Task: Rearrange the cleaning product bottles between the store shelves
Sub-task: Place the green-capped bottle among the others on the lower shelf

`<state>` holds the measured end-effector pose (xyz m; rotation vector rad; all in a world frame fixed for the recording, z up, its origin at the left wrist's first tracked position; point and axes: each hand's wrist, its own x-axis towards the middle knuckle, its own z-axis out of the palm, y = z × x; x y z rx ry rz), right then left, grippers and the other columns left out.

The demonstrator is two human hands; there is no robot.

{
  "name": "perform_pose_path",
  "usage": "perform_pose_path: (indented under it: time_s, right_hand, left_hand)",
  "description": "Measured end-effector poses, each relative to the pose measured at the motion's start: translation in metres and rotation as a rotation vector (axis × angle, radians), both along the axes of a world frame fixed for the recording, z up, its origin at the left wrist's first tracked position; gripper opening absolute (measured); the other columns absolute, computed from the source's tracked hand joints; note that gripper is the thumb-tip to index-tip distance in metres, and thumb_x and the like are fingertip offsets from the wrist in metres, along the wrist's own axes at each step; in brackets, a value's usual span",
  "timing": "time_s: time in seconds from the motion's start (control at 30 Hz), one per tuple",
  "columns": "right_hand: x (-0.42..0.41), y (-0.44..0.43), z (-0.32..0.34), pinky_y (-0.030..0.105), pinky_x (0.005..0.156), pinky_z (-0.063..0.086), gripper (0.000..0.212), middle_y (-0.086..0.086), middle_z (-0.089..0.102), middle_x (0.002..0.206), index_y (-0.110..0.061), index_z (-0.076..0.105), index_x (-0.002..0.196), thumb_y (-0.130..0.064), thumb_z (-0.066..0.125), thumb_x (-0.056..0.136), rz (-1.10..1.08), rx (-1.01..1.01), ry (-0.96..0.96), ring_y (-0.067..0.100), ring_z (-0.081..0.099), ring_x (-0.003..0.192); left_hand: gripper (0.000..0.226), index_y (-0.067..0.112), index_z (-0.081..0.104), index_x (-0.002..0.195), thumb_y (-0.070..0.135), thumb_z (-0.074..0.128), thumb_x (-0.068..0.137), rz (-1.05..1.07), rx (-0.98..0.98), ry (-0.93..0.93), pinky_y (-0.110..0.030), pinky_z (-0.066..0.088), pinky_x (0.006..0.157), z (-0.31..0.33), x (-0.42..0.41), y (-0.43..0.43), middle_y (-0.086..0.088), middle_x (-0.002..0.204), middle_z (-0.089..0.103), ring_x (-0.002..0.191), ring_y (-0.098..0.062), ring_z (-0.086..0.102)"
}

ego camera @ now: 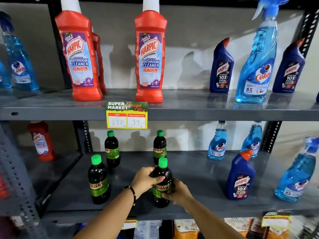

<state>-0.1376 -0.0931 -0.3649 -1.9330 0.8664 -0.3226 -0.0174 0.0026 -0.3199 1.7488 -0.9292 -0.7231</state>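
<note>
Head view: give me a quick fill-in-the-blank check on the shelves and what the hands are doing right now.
1. Both hands grip a dark bottle with a ____ cap.
2. The left hand has a dark bracelet on its ____.
3. The price tag shows a discounted price of ____.
4. The right hand holds the bottle at its ____ side.

Missing words: green; wrist; 99; right
</note>
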Motion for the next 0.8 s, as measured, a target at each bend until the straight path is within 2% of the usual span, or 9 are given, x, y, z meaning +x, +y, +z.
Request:
perform_pose_path:
  time_s: [0.13,0.23,0.3,0.4,0.47,0.53,0.63,0.73,0.8]
  right_hand:
    - [-0.006,0.001,0.0,0.026,0.089,0.048,0.062,-0.001,0.065,0.116,-0.022,0.048,0.123,-0.018,0.073,0.067,0.037,-0.057,0.054,0.013,0.057,0.106]
    - [-0.013,-0.002,0.007,0.027,0.089,0.048,0.057,0.003,0.065,0.116,-0.017,0.051,0.121,-0.018,0.071,0.068,0.034,-0.129,0.057,0.015,0.057,0.105]
    - [-0.021,-0.006,0.014,0.026,0.084,0.048,0.043,0.003,0.067,0.103,-0.013,0.059,0.111,-0.015,0.07,0.069,0.015,-0.159,0.027,0.011,0.058,0.096]
    - [-0.037,-0.015,0.032,0.006,0.057,0.042,0.025,-0.003,0.059,0.08,-0.012,0.063,0.095,-0.012,0.071,0.071,-0.003,-0.16,-0.043,0.005,0.052,0.073]
    - [-0.05,-0.02,0.047,0.003,0.046,0.037,0.02,-0.007,0.055,0.072,-0.017,0.059,0.088,-0.014,0.072,0.073,-0.012,-0.153,-0.107,0.002,0.048,0.064]
    - [-0.066,-0.025,0.064,0.003,0.046,0.038,0.019,-0.003,0.06,0.076,-0.019,0.058,0.088,-0.015,0.07,0.074,0.001,-0.148,-0.149,0.007,0.055,0.07]
    - [-0.094,-0.03,0.091,0.01,0.06,0.047,0.021,0.005,0.067,0.088,-0.021,0.06,0.094,-0.015,0.069,0.076,0.11,-0.185,-0.165,0.013,0.061,0.081]
    - [-0.129,-0.045,0.103,0.021,0.081,0.052,0.032,0.002,0.07,0.093,-0.017,0.061,0.107,-0.021,0.069,0.077,0.224,-0.293,-0.051,0.01,0.064,0.083]
    - [-0.154,-0.061,0.101,0.022,0.08,0.053,0.028,0.002,0.071,0.09,-0.014,0.063,0.105,-0.019,0.068,0.077,0.218,-0.313,-0.06,0.011,0.066,0.082]
  left_hand:
    - [0.048,0.018,0.056,0.122,0.04,0.064,0.08,-0.032,0.129,-0.444,-0.026,0.047,0.086,0.004,0.0,0.005,-0.003,0.118,0.067,0.108,-0.019,0.062]
    - [0.05,0.017,0.055,0.119,0.052,0.049,0.085,-0.05,0.351,-0.845,-0.035,0.05,0.082,0.017,-0.005,0.01,-0.01,0.116,0.067,0.106,-0.028,0.062]
    - [0.051,0.012,0.058,0.109,0.055,0.043,0.087,-0.062,0.484,-1.124,-0.037,0.048,0.077,0.029,-0.012,0.012,-0.013,0.111,0.067,0.103,-0.032,0.062]
    - [0.047,0.01,0.061,0.101,0.051,0.041,0.09,-0.112,0.5,-1.347,-0.038,0.047,0.078,0.048,-0.03,0.011,-0.012,0.107,0.066,0.101,-0.032,0.061]
    - [0.046,0.009,0.062,0.099,0.048,0.039,0.091,-0.152,0.469,-1.412,-0.037,0.047,0.077,0.061,-0.043,0.007,-0.012,0.105,0.067,0.1,-0.032,0.061]
    - [0.046,0.01,0.063,0.097,0.05,0.041,0.089,-0.23,0.406,-1.445,-0.038,0.048,0.077,0.073,-0.057,0.0,-0.013,0.103,0.067,0.098,-0.033,0.062]
    - [0.041,0.016,0.063,0.092,0.053,0.048,0.084,-0.338,0.303,-1.351,-0.034,0.047,0.071,0.089,-0.073,-0.01,-0.009,0.097,0.068,0.091,-0.028,0.063]
    - [0.033,0.025,0.064,0.093,0.053,0.055,0.078,-0.442,0.221,-1.146,-0.032,0.05,0.072,0.101,-0.093,-0.025,0.001,0.093,0.07,0.085,-0.018,0.062]
    - [0.031,0.029,0.064,0.1,0.05,0.059,0.077,-0.474,0.14,-1.021,-0.032,0.053,0.077,0.1,-0.113,-0.04,0.005,0.095,0.072,0.086,-0.014,0.064]
